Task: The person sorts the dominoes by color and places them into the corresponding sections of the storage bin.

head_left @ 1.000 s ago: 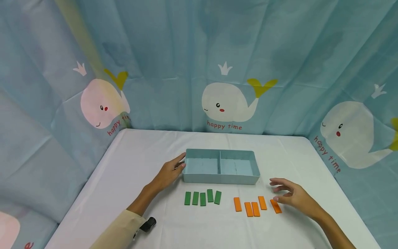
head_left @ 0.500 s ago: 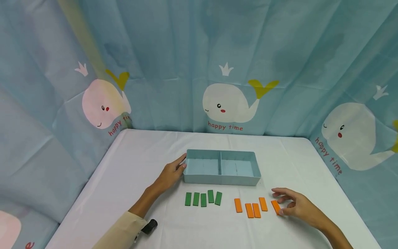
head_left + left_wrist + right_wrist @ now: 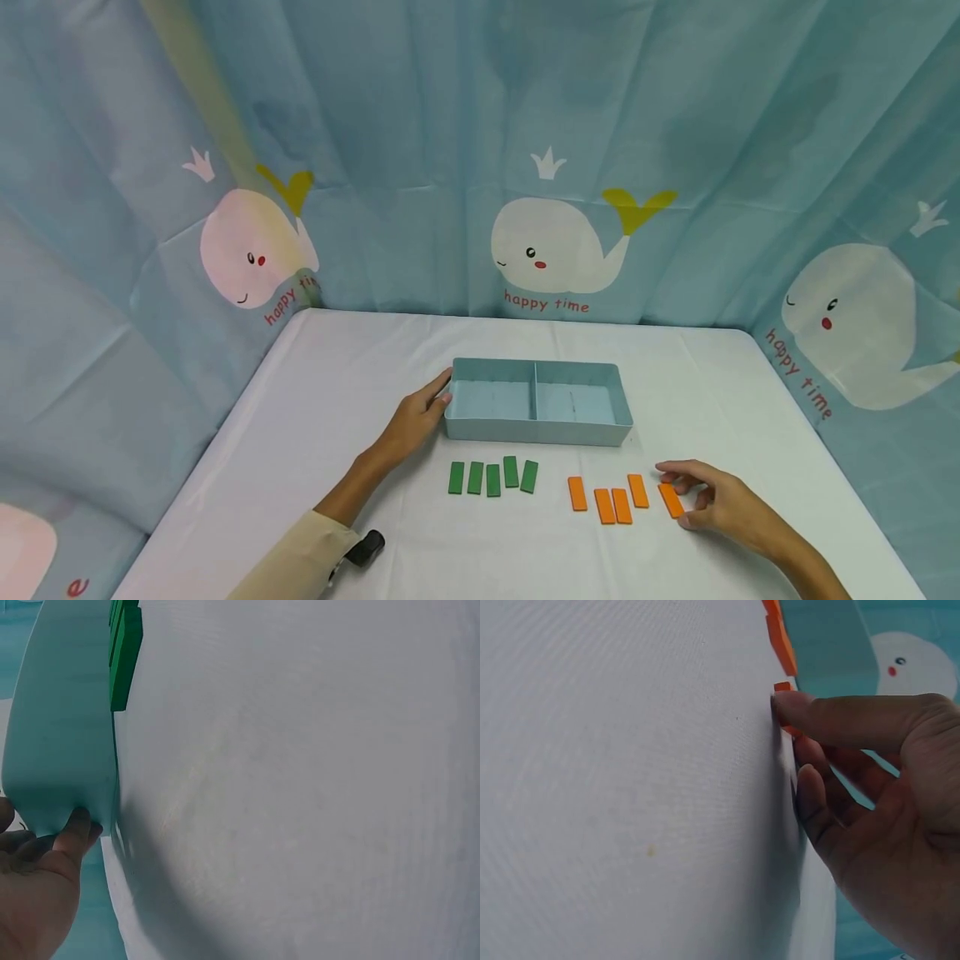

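A pale blue two-compartment box (image 3: 536,431) sits on the white table, nothing visible in either compartment. My left hand (image 3: 411,423) touches its left end, thumb and fingers against the end wall; the left wrist view shows this hand (image 3: 45,885) at the box's corner (image 3: 64,757). Several orange tiles (image 3: 577,494) lie in front of the box to the right. With thumb and fingers at its two ends, my right hand (image 3: 723,502) pinches the rightmost orange tile (image 3: 671,501). In the right wrist view, the thumb partly hides that tile (image 3: 782,687).
Several green tiles (image 3: 492,481) lie in a loose row before the box's left half. A black strap piece (image 3: 366,548) shows by the left sleeve (image 3: 300,560). Behind the table (image 3: 375,337) hangs a blue curtain (image 3: 405,242) printed with whales.
My right hand has come down and nearer the body, and its thumb and fingers have closed on the rightmost orange tile. The left hand stays at the box.
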Tool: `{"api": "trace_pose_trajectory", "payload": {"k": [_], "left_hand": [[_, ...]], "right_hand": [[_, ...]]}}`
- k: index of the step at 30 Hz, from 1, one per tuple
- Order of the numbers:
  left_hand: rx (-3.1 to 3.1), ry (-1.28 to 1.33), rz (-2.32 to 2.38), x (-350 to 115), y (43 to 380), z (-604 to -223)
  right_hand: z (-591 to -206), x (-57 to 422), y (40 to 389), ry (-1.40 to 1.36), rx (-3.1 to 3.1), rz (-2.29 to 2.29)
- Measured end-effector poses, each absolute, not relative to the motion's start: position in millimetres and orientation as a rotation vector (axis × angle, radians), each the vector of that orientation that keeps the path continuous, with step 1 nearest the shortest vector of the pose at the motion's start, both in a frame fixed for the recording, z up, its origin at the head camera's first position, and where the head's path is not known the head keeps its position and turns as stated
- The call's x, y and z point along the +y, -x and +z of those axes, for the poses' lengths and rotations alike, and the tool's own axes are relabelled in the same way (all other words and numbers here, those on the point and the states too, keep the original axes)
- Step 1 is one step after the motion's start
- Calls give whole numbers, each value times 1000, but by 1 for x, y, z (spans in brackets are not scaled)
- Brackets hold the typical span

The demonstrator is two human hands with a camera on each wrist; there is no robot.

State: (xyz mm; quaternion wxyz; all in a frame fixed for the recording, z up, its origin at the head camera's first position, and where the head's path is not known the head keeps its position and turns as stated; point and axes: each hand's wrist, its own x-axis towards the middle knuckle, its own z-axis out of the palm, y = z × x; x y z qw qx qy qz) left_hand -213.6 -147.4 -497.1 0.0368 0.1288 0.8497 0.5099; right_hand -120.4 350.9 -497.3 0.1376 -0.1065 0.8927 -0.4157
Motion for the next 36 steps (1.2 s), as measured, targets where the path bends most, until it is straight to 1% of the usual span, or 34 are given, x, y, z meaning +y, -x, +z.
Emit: {"api": "trace_pose_trajectory", "payload": {"k": [7,20,29,36], "left_hand": [[2529,-368,1652,-147,216,-500],[2585,-331,1608,-144,214,-500],[2587,-336,1613,-144,213,-500],[2591,-344,1629,-142,213,-500]], "right_hand": [[-500,351,121,310,2599,-1205],[-495,346,121,266,2656,-1217],[-486,336,118,402,2742,-1244],[-470,323,117,496,2747,-1291]]}}
